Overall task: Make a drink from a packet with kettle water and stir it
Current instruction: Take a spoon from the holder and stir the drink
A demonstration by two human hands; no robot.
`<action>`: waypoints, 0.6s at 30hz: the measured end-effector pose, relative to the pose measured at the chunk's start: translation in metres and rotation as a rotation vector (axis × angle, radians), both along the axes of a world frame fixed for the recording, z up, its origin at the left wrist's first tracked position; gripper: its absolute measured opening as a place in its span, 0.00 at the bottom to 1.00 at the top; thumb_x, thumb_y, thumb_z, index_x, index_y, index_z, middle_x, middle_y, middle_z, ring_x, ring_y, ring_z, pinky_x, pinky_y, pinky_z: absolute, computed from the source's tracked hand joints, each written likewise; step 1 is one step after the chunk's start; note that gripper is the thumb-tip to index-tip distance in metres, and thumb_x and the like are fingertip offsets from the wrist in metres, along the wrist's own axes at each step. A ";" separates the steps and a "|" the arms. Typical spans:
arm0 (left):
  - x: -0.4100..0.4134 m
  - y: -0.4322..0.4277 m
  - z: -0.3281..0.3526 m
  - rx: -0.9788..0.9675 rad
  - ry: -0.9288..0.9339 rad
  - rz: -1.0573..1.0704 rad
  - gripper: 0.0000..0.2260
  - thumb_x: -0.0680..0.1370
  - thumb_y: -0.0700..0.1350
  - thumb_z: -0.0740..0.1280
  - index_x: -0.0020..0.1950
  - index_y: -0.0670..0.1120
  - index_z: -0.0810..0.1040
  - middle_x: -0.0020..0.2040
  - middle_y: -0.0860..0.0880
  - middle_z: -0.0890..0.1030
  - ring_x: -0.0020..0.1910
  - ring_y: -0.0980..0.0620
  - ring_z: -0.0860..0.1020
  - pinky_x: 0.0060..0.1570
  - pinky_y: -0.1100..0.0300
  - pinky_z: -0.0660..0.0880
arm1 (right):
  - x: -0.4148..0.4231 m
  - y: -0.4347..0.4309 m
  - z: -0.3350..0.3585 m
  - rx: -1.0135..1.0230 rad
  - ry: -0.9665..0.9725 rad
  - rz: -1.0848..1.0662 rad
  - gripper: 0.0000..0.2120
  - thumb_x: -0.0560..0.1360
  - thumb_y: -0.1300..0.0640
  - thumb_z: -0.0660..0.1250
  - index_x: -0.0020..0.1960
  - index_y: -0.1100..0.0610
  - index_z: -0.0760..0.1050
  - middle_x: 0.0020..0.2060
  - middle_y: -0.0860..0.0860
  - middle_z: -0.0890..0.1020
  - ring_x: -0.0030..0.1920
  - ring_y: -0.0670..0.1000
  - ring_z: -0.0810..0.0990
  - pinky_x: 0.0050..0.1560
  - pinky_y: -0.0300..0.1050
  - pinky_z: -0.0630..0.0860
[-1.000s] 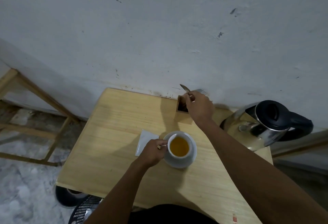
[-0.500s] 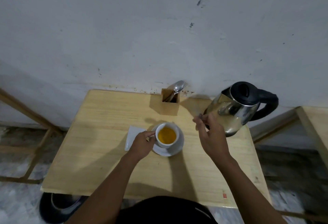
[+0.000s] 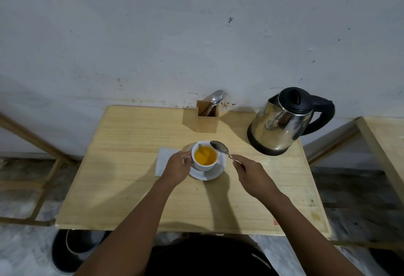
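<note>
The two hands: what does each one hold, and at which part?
The right hand holds a spoon by the end of its handle. The left hand holds the cup at its handle side.

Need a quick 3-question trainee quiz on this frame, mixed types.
1. True or false: the spoon bowl is already down in the drink.
2. The left hand holds the cup by its: A) rim B) handle C) saucer
3. Fill in: spare cutlery stands in a wooden ____ by the wall.

Key:
1. False. The right hand holds the spoon with its bowl above the cup's rim.
2. B
3. holder
</note>
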State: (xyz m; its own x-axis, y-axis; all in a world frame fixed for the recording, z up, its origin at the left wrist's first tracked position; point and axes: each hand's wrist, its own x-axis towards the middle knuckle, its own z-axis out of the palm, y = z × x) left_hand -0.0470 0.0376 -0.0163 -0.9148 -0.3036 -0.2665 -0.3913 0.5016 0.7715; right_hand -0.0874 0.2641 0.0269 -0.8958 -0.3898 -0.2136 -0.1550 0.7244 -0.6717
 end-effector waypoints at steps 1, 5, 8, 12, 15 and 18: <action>0.000 0.000 0.000 -0.005 -0.002 -0.001 0.14 0.80 0.38 0.59 0.64 0.43 0.77 0.47 0.42 0.78 0.46 0.49 0.73 0.46 0.60 0.67 | -0.001 -0.002 0.001 0.022 0.017 0.003 0.16 0.83 0.54 0.56 0.68 0.47 0.74 0.38 0.43 0.77 0.39 0.47 0.73 0.42 0.44 0.70; -0.001 0.001 -0.001 -0.006 -0.003 -0.007 0.14 0.80 0.38 0.59 0.64 0.44 0.77 0.46 0.41 0.77 0.47 0.45 0.75 0.46 0.60 0.67 | -0.006 -0.013 0.006 0.246 0.037 0.088 0.17 0.81 0.54 0.54 0.68 0.50 0.71 0.52 0.53 0.82 0.48 0.55 0.79 0.40 0.45 0.68; -0.002 0.000 -0.001 -0.003 -0.006 -0.011 0.14 0.80 0.38 0.59 0.64 0.44 0.77 0.50 0.36 0.79 0.50 0.40 0.77 0.46 0.60 0.68 | -0.009 -0.021 0.014 0.360 0.110 0.164 0.15 0.82 0.53 0.53 0.65 0.50 0.72 0.54 0.53 0.82 0.50 0.56 0.79 0.41 0.45 0.67; -0.002 -0.003 -0.002 0.010 -0.019 -0.024 0.15 0.80 0.38 0.59 0.65 0.44 0.76 0.53 0.36 0.79 0.53 0.40 0.77 0.47 0.61 0.67 | -0.017 -0.029 0.024 0.534 0.259 0.268 0.14 0.82 0.51 0.54 0.64 0.48 0.72 0.52 0.52 0.82 0.48 0.56 0.80 0.40 0.45 0.69; -0.003 -0.004 -0.003 0.012 -0.029 -0.023 0.14 0.80 0.39 0.59 0.64 0.44 0.77 0.54 0.38 0.80 0.55 0.42 0.77 0.50 0.60 0.68 | -0.024 -0.039 0.031 0.609 0.321 0.352 0.12 0.81 0.50 0.56 0.59 0.48 0.76 0.49 0.49 0.82 0.46 0.54 0.80 0.38 0.44 0.67; -0.004 -0.006 -0.005 0.010 -0.041 -0.033 0.14 0.80 0.40 0.60 0.64 0.44 0.77 0.53 0.39 0.80 0.53 0.42 0.77 0.49 0.60 0.69 | -0.032 -0.055 0.032 0.660 0.369 0.456 0.12 0.79 0.52 0.58 0.51 0.48 0.80 0.43 0.49 0.83 0.42 0.53 0.80 0.34 0.43 0.67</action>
State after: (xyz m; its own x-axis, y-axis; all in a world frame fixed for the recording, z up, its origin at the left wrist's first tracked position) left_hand -0.0507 0.0319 -0.0209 -0.9123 -0.2708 -0.3071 -0.4064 0.5071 0.7601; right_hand -0.1194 0.2093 0.0594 -0.7392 -0.6255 -0.2495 -0.6483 0.7613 0.0123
